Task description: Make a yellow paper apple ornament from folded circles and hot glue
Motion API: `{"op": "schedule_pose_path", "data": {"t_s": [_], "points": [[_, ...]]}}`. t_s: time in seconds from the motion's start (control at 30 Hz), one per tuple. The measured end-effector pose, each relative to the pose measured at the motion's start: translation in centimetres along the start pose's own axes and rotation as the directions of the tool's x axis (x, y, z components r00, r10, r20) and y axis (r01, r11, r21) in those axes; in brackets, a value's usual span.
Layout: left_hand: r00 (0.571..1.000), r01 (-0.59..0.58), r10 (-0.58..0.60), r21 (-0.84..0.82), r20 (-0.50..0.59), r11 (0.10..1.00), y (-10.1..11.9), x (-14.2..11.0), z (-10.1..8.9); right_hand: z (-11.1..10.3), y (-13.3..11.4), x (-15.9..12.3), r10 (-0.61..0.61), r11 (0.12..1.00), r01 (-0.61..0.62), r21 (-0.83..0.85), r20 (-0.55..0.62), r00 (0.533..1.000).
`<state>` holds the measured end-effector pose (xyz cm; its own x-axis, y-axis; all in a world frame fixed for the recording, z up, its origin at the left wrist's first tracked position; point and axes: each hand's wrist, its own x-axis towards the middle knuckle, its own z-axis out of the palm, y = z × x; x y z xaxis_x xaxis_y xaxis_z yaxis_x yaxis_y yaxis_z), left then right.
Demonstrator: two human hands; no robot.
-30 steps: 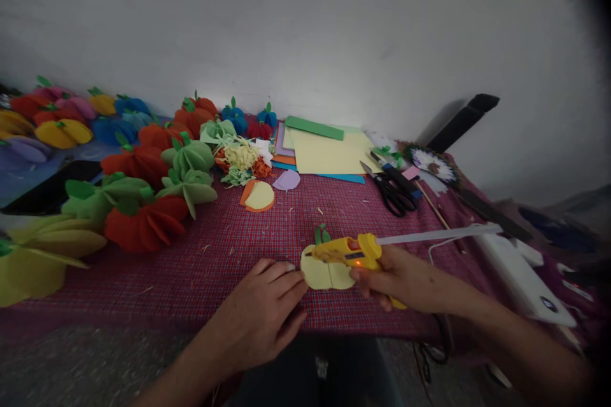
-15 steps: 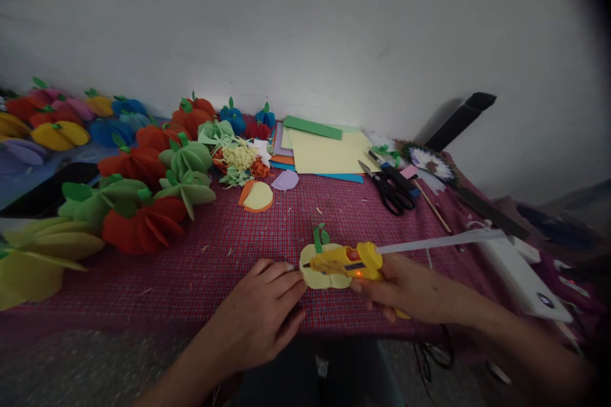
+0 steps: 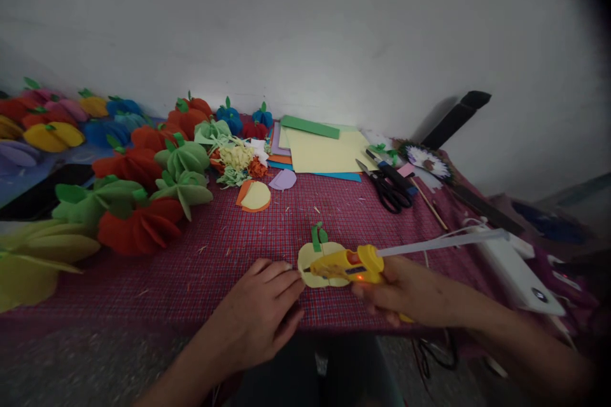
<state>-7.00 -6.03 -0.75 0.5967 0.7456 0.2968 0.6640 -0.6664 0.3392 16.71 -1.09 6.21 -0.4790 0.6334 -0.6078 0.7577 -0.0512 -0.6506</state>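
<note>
My right hand [image 3: 401, 292] grips a yellow glue gun [image 3: 351, 264] with a white glue stick trailing back to the right. Its nozzle points left over a pale yellow paper fruit shape [image 3: 317, 262] that lies flat on the red checked tablecloth [image 3: 238, 248] and carries a small green stem and leaf [image 3: 317, 235]. My left hand [image 3: 260, 315] rests palm down on the cloth, fingers extended and together, with the fingertips touching the left edge of the yellow shape.
Paper fruits in red, green, yellow and blue [image 3: 138, 184] crowd the left side. Coloured paper sheets [image 3: 324, 149], black scissors [image 3: 389, 187], cut circles [image 3: 255, 196] and paper scraps [image 3: 238, 162] lie farther back. A white power strip [image 3: 518, 270] sits at right.
The glue gun in my right hand has dropped lower and slid slightly left across the yellow shape. My left hand has stayed at the shape's left edge.
</note>
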Motion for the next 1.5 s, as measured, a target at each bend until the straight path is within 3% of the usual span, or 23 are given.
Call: {"op": "schedule_pose_path", "data": {"t_s": [0.97,1.5], "points": [[1.000,-0.008,0.008,0.006,0.002,1.000,0.1,0.2,0.0,-0.5,1.0,-1.7,-0.016,1.000,0.016,0.017,0.031,0.999],[1.000,-0.003,0.003,-0.010,0.015,1.000,0.2,0.6,-0.1,-0.6,0.2,-1.7,-0.018,1.000,0.018,0.005,0.045,0.999]]}}
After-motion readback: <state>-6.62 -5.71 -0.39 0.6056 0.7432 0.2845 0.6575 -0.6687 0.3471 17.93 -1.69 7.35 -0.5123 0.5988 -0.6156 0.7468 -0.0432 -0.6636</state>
